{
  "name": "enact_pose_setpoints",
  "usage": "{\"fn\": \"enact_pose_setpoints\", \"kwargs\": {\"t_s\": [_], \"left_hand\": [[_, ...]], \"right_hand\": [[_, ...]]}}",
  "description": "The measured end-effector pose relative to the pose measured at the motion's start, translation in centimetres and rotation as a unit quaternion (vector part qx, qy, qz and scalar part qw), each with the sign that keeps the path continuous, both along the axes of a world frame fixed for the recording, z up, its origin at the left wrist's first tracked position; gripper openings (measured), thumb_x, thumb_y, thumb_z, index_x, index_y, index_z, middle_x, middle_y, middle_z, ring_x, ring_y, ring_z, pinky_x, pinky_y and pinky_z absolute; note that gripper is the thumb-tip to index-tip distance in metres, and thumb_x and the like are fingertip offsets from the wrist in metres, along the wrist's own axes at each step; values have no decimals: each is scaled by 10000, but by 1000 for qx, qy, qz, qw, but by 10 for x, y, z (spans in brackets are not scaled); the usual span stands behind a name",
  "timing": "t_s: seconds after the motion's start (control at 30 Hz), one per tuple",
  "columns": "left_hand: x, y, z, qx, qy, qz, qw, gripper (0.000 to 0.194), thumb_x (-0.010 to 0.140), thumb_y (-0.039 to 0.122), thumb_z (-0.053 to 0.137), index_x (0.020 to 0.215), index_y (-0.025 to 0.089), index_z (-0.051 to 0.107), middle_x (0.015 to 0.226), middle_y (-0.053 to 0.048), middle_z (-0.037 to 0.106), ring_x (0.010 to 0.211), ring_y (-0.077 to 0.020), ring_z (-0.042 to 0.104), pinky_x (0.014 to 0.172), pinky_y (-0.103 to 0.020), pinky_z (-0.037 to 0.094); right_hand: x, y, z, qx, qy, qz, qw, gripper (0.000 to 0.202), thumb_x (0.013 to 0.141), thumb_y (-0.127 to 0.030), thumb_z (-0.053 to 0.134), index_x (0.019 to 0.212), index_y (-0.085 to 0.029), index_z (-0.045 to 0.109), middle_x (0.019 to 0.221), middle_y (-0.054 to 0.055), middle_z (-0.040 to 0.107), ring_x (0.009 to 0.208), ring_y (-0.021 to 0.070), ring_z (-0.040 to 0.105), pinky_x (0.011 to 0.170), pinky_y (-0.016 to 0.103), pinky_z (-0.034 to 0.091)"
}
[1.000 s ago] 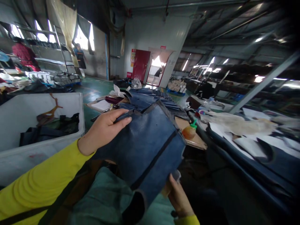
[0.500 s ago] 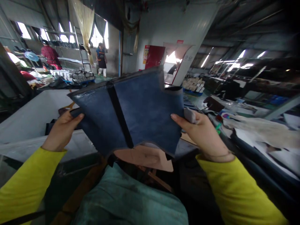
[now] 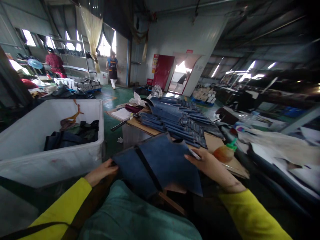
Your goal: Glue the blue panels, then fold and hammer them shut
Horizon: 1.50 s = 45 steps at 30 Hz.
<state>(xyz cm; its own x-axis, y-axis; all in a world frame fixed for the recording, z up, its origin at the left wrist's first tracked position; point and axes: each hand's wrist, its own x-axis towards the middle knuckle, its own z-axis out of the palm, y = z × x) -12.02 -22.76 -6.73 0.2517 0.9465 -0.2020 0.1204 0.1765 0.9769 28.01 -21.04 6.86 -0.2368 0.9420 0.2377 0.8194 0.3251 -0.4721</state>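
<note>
Green floor (image 3: 108, 93) runs back to a red door (image 3: 163, 71) at twelve o'clock, reckoning from the blue piece (image 3: 166, 160) that I have low in my view. At eleven stands a person in a dark apron (image 3: 113, 70), and at ten another in red (image 3: 54, 62). Both hands are on the blue piece, spread flat with a black strip across it: my left hand (image 3: 103, 171) pinches its nine o'clock edge, fingers closed, and my right hand (image 3: 211, 165) grips it near two o'clock, also holding a small pale object (image 3: 195, 154) that I can't identify. Some of the right fingers are hidden, so I can't tell how they curl. Just beyond, from twelve to one, similar blue pieces (image 3: 175, 121) lie overlapped on a brown board (image 3: 212, 141). A green-tipped bottle (image 3: 223, 153) sits at three; a white bin (image 3: 50, 165) containing dark pieces (image 3: 67, 138) fills nine to ten.
</note>
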Motion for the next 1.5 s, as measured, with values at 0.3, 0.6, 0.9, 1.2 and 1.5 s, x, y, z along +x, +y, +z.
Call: {"fn": "enact_pose_setpoints", "kwargs": {"t_s": [0.3,0.6,0.9,1.2,1.5], "left_hand": [[46,-13,-25,-91,-57,-56,993,915,734,426,667,1431,289,91,1461,-88,286,1272,-267,380,964,-414,413],[14,13,31,55,56,141,987,729,732,527,622,1335,220,350,1371,-144,417,1233,-257,435,1004,-412,372],[83,14,46,327,267,-24,906,412,856,343,480,1244,204,479,1305,-89,485,1222,-229,428,1053,-426,327],[155,-7,33,414,349,-133,830,403,888,246,434,1291,225,442,1339,-74,461,1240,-213,403,1059,-422,316],[166,-14,-3,431,406,-132,795,432,914,287,377,1336,195,394,1304,-102,503,1208,-242,443,1058,-475,279]], "right_hand": [[55,-20,-87,-107,256,-116,954,491,759,-575,537,1041,-192,659,1081,84,660,1075,277,570,981,414,393],[44,-8,-124,-16,187,-78,979,401,798,-484,524,1055,-197,638,1082,91,620,1045,233,565,967,390,402],[37,-26,-135,52,97,-50,993,296,875,-403,441,1010,-194,601,1053,98,583,981,222,561,908,385,447],[32,-87,-185,15,188,-131,973,307,888,-378,433,1136,-230,537,1132,95,567,1086,237,537,957,405,439],[29,-92,-186,16,237,-141,961,319,864,-352,481,1154,-246,562,1177,79,544,1128,225,509,995,381,403]]}}
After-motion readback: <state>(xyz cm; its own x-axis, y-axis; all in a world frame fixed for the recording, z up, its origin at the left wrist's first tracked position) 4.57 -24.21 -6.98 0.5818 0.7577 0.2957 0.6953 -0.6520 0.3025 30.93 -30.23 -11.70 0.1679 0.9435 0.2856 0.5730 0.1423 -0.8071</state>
